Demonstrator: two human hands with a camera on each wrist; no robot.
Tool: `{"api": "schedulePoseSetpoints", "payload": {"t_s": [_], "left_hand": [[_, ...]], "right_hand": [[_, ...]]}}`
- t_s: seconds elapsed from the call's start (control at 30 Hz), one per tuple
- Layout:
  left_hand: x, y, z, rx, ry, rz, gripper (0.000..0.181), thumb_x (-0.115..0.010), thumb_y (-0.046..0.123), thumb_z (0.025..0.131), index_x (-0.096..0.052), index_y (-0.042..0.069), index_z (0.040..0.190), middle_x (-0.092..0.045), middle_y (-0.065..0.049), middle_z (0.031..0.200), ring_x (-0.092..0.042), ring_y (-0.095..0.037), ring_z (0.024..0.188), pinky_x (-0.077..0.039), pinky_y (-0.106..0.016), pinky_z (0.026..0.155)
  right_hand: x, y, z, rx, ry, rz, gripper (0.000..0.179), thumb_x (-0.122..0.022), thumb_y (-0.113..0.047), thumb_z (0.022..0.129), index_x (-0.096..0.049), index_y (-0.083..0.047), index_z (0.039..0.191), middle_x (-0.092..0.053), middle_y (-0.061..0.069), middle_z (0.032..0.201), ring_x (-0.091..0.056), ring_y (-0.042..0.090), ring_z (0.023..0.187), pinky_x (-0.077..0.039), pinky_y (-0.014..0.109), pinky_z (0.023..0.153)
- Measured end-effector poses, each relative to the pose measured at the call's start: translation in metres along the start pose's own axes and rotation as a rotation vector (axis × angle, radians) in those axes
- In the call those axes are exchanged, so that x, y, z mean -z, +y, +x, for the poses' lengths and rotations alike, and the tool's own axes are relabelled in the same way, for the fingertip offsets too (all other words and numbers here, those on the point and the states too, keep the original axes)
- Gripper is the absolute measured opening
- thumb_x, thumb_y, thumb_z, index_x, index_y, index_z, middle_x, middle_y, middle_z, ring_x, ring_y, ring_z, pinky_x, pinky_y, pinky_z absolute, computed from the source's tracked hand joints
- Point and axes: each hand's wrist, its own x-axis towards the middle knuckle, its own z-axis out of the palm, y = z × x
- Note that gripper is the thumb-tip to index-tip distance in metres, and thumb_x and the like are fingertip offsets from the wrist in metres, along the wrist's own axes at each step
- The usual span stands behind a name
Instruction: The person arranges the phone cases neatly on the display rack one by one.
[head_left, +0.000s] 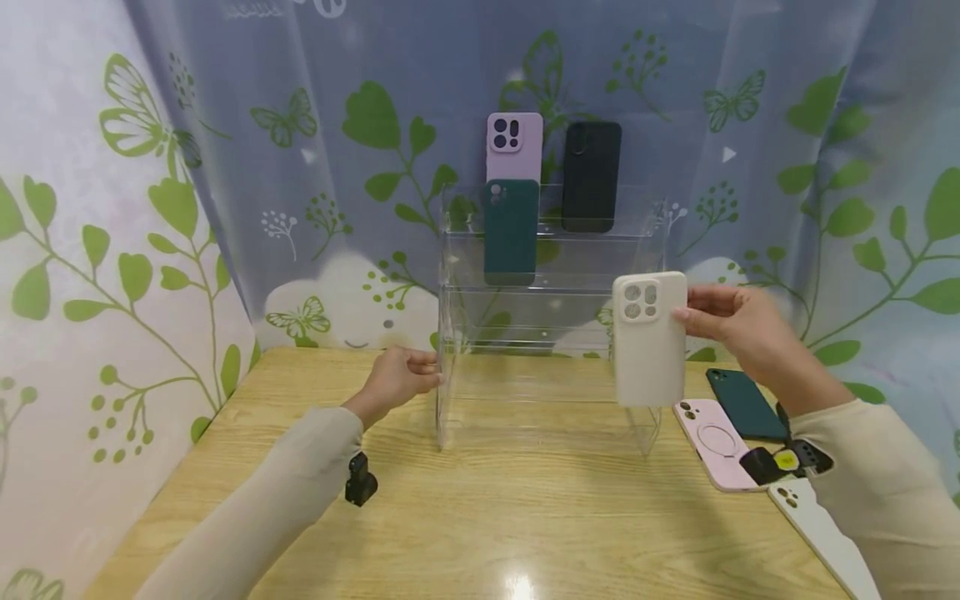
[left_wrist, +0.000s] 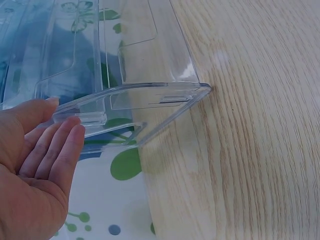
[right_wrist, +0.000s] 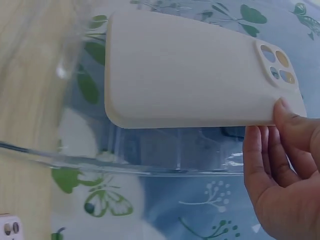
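Note:
My right hand [head_left: 757,333] pinches a cream phone case [head_left: 649,350] by its side edge, thumb on the back, holding it upright before the right side of a clear stepped display rack [head_left: 540,387]. In the right wrist view the case [right_wrist: 185,75] shows its square camera cutout near the thumb. At the rack's left side panel, my left hand [head_left: 397,379] holds the edge between thumb and fingers, as the left wrist view also shows. On the rack stand a lilac case [head_left: 525,162], a black case [head_left: 592,175] and, one tier lower, a dark green case [head_left: 512,233].
Right of the rack on the wooden table [head_left: 465,517] lie a pink case [head_left: 716,442] with a ring, a dark teal case [head_left: 746,404] and a white case [head_left: 821,533], partly under the right sleeve. A leaf-patterned curtain [head_left: 360,208] hangs behind the rack.

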Motion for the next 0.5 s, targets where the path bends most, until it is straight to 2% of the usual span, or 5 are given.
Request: {"api": "schedulePoseSetpoints", "payload": {"t_s": [0.1, 0.3, 0.5], "left_hand": [[0.0, 0.0, 0.001, 0.002, 0.003, -0.008, 0.042, -0.069, 0.009, 0.089, -0.059, -0.002, 0.129, -0.066, -0.018, 0.115, -0.064, -0.029, 0.106, -0.059, -0.034, 0.085], [0.0, -0.002, 0.001, -0.005, 0.008, -0.01, 0.042, -0.068, 0.008, 0.089, -0.059, -0.002, 0.129, -0.066, -0.019, 0.115, -0.064, -0.03, 0.106, -0.058, -0.035, 0.086], [-0.003, -0.004, 0.001, -0.015, 0.027, 0.003, 0.041, -0.069, 0.009, 0.089, -0.061, 0.0, 0.127, -0.066, -0.019, 0.116, -0.065, -0.029, 0.104, -0.059, -0.035, 0.083]], "right_hand": [[-0.001, -0.013, 0.008, 0.04, 0.065, 0.028, 0.02, -0.072, -0.024, 0.087, -0.068, -0.018, 0.106, -0.067, -0.02, 0.091, -0.065, -0.001, 0.086, -0.058, 0.018, 0.076], [-0.002, -0.036, 0.024, 0.042, 0.159, -0.009, 0.051, -0.071, -0.035, 0.085, -0.061, -0.005, 0.125, -0.066, -0.02, 0.095, -0.064, -0.001, 0.089, -0.056, 0.014, 0.077], [-0.005, -0.052, 0.046, 0.052, 0.251, 0.08, 0.054, -0.075, -0.029, 0.082, -0.061, -0.003, 0.127, -0.066, -0.015, 0.093, -0.062, 0.003, 0.086, -0.055, 0.012, 0.072]]}}
